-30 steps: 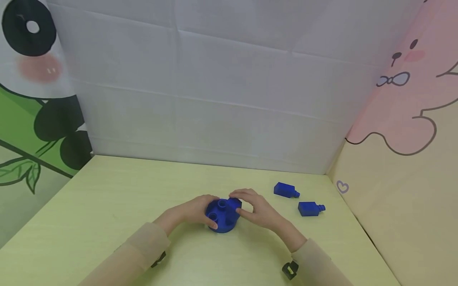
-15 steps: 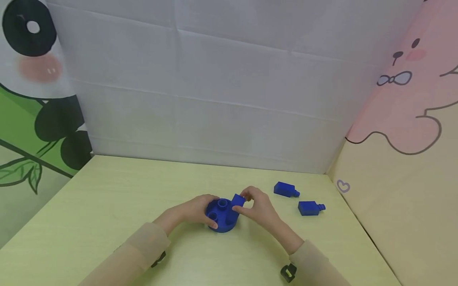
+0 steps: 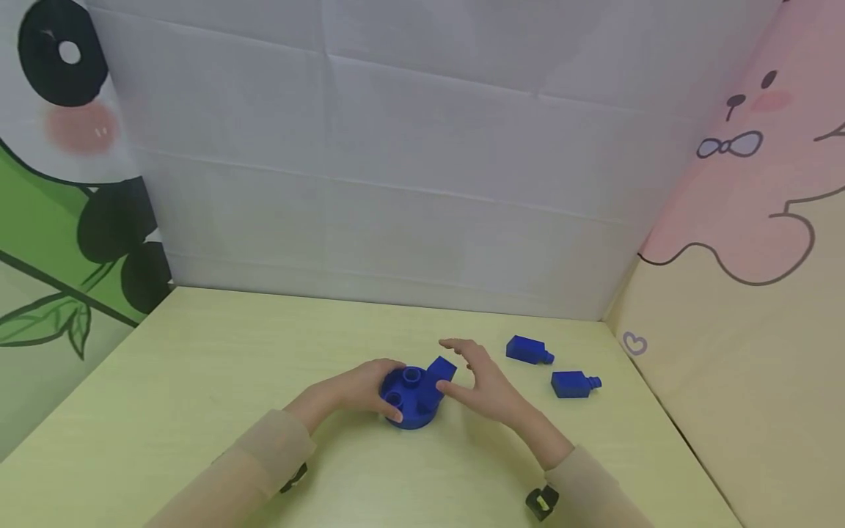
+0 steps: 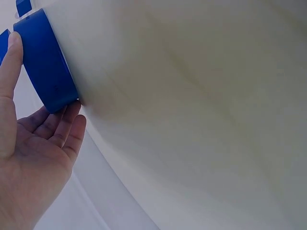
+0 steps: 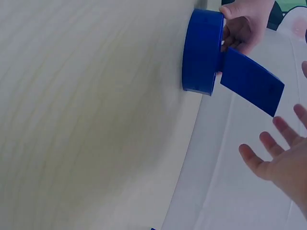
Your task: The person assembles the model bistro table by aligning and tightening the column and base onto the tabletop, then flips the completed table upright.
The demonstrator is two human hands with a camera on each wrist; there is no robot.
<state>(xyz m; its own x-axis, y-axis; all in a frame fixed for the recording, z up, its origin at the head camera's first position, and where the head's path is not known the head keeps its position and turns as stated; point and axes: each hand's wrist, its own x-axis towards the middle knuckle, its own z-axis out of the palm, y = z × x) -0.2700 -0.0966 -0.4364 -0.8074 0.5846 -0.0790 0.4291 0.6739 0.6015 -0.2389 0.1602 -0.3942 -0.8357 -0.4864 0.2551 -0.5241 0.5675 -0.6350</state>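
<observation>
A round blue base [image 3: 412,422] with raised round sockets lies on the table. My left hand [image 3: 359,385] grips its left side, thumb at the near rim and fingers round the far side; the left wrist view shows thumb and fingertips against the base wall [image 4: 43,57]. At the base's right side a blue block [image 3: 444,369] stands tilted outward, its lower end at the base. My right hand [image 3: 485,389] is beside this block with spread fingers. In the right wrist view the visible fingertips are apart from the block [image 5: 252,81]; whether the thumb touches it I cannot tell.
Two more blue blocks with stepped pegs, a farther one [image 3: 526,350] and a nearer one [image 3: 573,384], lie on the table [image 3: 264,345] to the right of my right hand. A white sheet [image 3: 409,183] stands behind the table, and a printed panel [image 3: 746,330] borders its right.
My right fingers have gone from pinching the blue block to spread apart. The block leans farther right than one second ago. My left hand and the base stay about the same.
</observation>
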